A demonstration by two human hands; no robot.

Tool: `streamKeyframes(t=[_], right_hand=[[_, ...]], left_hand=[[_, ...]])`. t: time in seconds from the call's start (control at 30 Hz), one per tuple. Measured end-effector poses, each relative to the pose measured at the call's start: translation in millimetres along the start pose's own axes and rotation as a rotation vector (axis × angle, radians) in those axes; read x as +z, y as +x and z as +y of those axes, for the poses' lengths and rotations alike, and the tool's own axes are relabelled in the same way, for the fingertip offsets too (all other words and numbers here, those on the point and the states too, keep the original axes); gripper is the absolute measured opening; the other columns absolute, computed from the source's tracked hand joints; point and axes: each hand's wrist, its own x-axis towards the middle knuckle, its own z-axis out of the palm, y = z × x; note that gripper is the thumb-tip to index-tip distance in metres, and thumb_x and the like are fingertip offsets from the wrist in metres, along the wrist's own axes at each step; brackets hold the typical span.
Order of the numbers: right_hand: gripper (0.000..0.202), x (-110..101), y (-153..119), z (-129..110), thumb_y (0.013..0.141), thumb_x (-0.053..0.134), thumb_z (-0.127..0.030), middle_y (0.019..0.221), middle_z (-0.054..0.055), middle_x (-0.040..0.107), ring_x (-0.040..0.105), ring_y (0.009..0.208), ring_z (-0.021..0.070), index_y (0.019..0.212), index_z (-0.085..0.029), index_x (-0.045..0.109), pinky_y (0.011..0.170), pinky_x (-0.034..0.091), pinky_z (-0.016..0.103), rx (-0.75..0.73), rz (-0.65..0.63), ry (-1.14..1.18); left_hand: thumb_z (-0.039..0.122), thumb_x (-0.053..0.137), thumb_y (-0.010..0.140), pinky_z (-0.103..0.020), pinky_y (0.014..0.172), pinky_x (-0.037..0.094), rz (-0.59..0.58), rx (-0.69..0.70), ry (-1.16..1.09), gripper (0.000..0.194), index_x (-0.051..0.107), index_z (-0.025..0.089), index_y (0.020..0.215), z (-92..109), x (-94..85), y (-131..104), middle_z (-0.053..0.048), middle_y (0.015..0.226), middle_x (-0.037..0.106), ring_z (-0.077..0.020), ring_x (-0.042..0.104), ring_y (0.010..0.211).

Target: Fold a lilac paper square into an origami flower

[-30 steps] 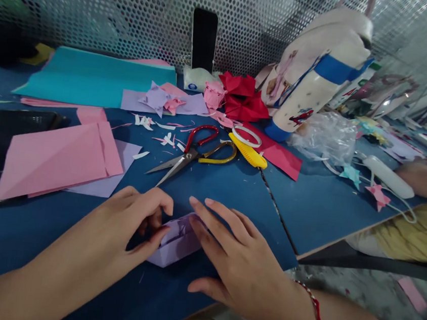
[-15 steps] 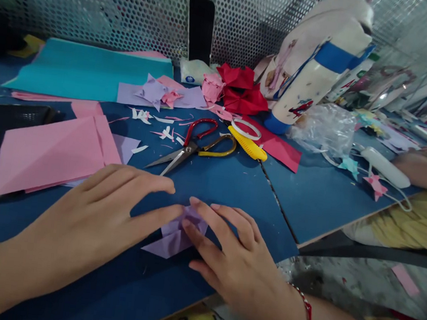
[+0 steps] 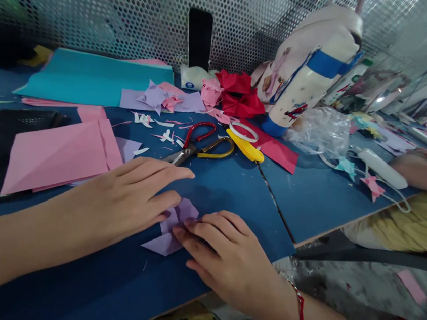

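A folded piece of purple paper (image 3: 166, 243) lies on the blue table near its front edge, its upper flaps raised. My right hand (image 3: 231, 258) rests against the paper's right side, fingertips pressed on it, a red bracelet round the wrist. From the left, my left hand (image 3: 134, 192) reaches over the table with fingers apart. Its lower fingertips are at the paper's upper left edge, and its index finger points right above the paper. The thumb of my left hand is partly hidden.
Scissors (image 3: 187, 153) lie just beyond my left hand, beside a yellow cutter (image 3: 246, 145). Pink sheets (image 3: 57, 156) are at left, teal paper (image 3: 92, 78) behind. A bottle (image 3: 308, 88) and phone (image 3: 199, 39) stand at the back. Another person's arm (image 3: 424, 169) is at right.
My left hand has shifted its fingers up and partly off the paper, covering the scissors' blades. The paper's upper flaps show more now. The view has tilted slightly.
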Motion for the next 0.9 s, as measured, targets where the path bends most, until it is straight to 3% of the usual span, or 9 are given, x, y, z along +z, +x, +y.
streamKeyframes(t=[0.1,0.23,0.43,0.53,0.63,0.73,0.9], right_hand=[[0.035,-0.8,1.0,-0.3,0.140,0.060,-0.032,0.127,0.006,0.095,0.083,0.129,0.0222,0.155,-0.016,0.086,0.125,0.064,0.037,0.006,0.025,0.019],[0.036,-0.3,-0.5,-0.5,0.140,0.058,-0.031,0.132,0.007,0.097,0.084,0.129,0.0218,0.153,-0.013,0.087,0.125,0.065,0.037,0.014,0.043,0.035],[0.037,-0.9,-3.2,-1.1,0.140,0.057,-0.030,0.140,0.009,0.098,0.085,0.131,0.0219,0.152,-0.015,0.089,0.123,0.066,0.038,0.046,0.056,0.074],[0.035,-0.7,-3.9,-1.0,0.140,0.057,-0.028,0.135,0.009,0.097,0.084,0.131,0.0214,0.151,-0.015,0.088,0.122,0.066,0.037,0.041,0.073,0.089],[0.033,-0.1,-5.5,-1.0,0.137,0.062,-0.028,0.132,0.008,0.095,0.083,0.132,0.0225,0.157,-0.019,0.086,0.123,0.066,0.039,0.035,0.031,0.083],[0.034,-0.9,-6.4,-1.3,0.136,0.066,-0.031,0.134,0.009,0.093,0.082,0.135,0.0242,0.163,-0.021,0.084,0.125,0.066,0.041,0.036,-0.040,0.071],[0.032,-4.1,-3.5,-0.8,0.137,0.064,-0.031,0.132,0.009,0.093,0.082,0.134,0.0230,0.157,-0.017,0.085,0.125,0.065,0.038,0.035,-0.009,0.090]], left_hand=[[0.015,0.045,0.134,-0.059,0.138,0.068,-0.033,0.087,0.076,0.039,0.083,0.018,0.137,-0.4,0.3,-1.8,-0.015,0.184,0.075,-0.0360,0.077,0.165],[0.027,0.039,0.138,-0.052,0.140,0.066,-0.049,0.003,-0.013,0.047,0.085,0.028,0.132,1.1,2.2,-2.3,-0.004,0.180,0.077,-0.0294,0.074,0.166],[0.028,0.042,0.135,-0.034,0.117,0.073,-0.012,-0.104,-0.093,0.049,0.086,0.031,0.114,3.1,9.3,-6.8,0.004,0.165,0.080,-0.0205,0.082,0.145],[0.027,0.042,0.134,-0.033,0.124,0.070,-0.004,-0.147,-0.140,0.049,0.085,0.031,0.109,2.0,13.2,-14.3,0.007,0.164,0.080,-0.0188,0.082,0.143],[0.036,0.053,0.133,-0.037,0.128,0.069,-0.041,-0.166,-0.200,0.040,0.085,0.034,0.110,-0.8,13.2,-21.9,0.004,0.167,0.081,-0.0220,0.081,0.146],[0.033,0.058,0.131,-0.038,0.129,0.068,-0.094,-0.147,-0.219,0.033,0.086,0.037,0.116,-3.8,10.8,-26.1,0.004,0.170,0.080,-0.0230,0.081,0.146],[0.033,0.052,0.136,-0.034,0.129,0.062,-0.038,-0.093,-0.168,0.036,0.087,0.041,0.129,0.7,10.4,-25.0,0.006,0.170,0.079,-0.0203,0.075,0.152]])
